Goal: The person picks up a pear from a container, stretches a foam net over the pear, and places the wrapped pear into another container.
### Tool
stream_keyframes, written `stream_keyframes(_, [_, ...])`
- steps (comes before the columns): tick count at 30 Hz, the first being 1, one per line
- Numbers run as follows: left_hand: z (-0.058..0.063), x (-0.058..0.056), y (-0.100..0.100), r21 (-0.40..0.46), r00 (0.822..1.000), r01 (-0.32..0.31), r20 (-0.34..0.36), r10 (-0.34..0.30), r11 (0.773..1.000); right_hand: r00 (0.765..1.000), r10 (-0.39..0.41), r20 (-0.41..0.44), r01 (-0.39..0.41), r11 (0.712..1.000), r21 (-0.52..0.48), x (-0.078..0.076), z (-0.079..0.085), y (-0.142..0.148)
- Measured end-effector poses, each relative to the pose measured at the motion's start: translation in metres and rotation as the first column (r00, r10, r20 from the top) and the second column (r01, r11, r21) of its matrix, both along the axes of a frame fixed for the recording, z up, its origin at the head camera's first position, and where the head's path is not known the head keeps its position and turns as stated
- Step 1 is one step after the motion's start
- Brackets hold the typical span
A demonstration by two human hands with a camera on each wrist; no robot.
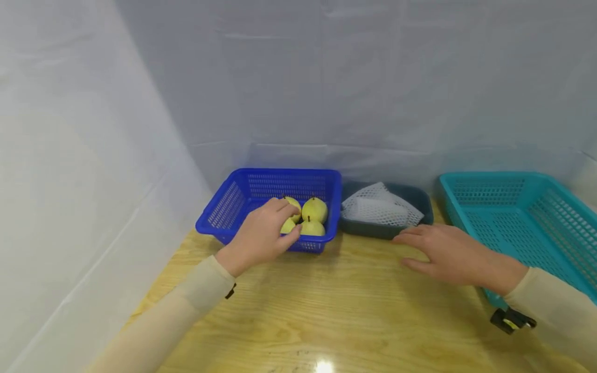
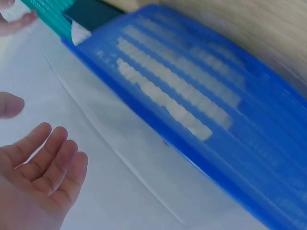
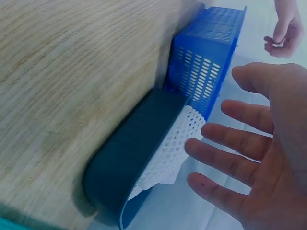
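**Bare left hand (image 1: pixel 263 230) and bare right hand (image 1: pixel 448 254) hovering with nothing in their grasp**

In the head view, the left hand is hanging back-up over the near side of a deep-blue, rectangular plastic mesh basket (image 1: pixel 296 181), just left of the frame's centre. Its forearm, in a cream long sleeve (image 1: pixel 177 311), is slanting up from the lower left, and its fingers are pointing towards the upper right, with the thumb stretching out below them. In the left wrist view, these fingers are bending softly inward at the lower left, holding nothing and showing apart from the basket's rim.

Round, yellow-green pears (image 1: pixel 314 210) with dark stems are lying in the blue basket's right part, at least four of them showing beside and beneath the left fingers.

The right hand is reaching in from the right of the head view, back up, its fingers pointing left and its thumb spreading apart below. In the right wrist view, the fingers are fanning out, slightly bent and gripping nothing. The fingertips are hovering near white foam netting (image 1: pixel 380 207), which is lying in a dark-green, rounded rectangular tray (image 1: pixel 364 228) right of centre; whether they are touching it, I cannot tell. A teal plastic mesh basket (image 1: pixel 536 228) is standing at the frame's right edge.
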State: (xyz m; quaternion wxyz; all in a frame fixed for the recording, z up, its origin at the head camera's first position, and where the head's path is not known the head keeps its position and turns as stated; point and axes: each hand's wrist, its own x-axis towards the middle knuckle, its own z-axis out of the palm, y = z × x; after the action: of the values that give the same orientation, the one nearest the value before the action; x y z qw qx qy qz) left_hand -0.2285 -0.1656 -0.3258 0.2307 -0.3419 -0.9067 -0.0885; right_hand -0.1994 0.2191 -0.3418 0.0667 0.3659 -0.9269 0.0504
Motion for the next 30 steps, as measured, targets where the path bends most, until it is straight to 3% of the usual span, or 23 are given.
stream_keyframes(6, [-0.001,-0.014,-0.041,0.024,0.987,-0.158,-0.003,0.158,0.987,1.0,0.006,0.016,-0.006,1.0,0.0,0.002,0.004,0.001])
stream_keyframes(12, [-0.008,-0.032,-0.086,0.041,0.95,-0.311,0.026,0.31,0.949,1.0,0.019,0.014,-0.019,1.0,0.01,0.001,0.007,-0.002])
stream_keyframes(15, [-0.008,-0.041,-0.106,0.039,0.913,-0.402,0.091,0.397,0.915,1.0,0.026,0.013,-0.026,1.0,0.003,0.001,0.011,-0.004])
stream_keyframes(21, [-0.011,-0.054,-0.136,-0.006,0.813,-0.554,0.214,0.542,0.833,0.999,0.043,0.026,-0.043,0.999,-0.003,0.002,0.016,-0.005])
stream_keyframes(27, [-0.017,-0.059,-0.154,-0.02,0.741,-0.617,0.32,0.59,0.786,0.999,0.045,0.011,-0.045,0.999,0.011,0.0,0.019,-0.007])
stream_keyframes(30, [-0.02,-0.063,-0.159,-0.051,0.69,-0.642,0.396,0.606,0.765,0.999,0.048,0.013,-0.049,0.999,0.019,-0.002,0.019,-0.008])
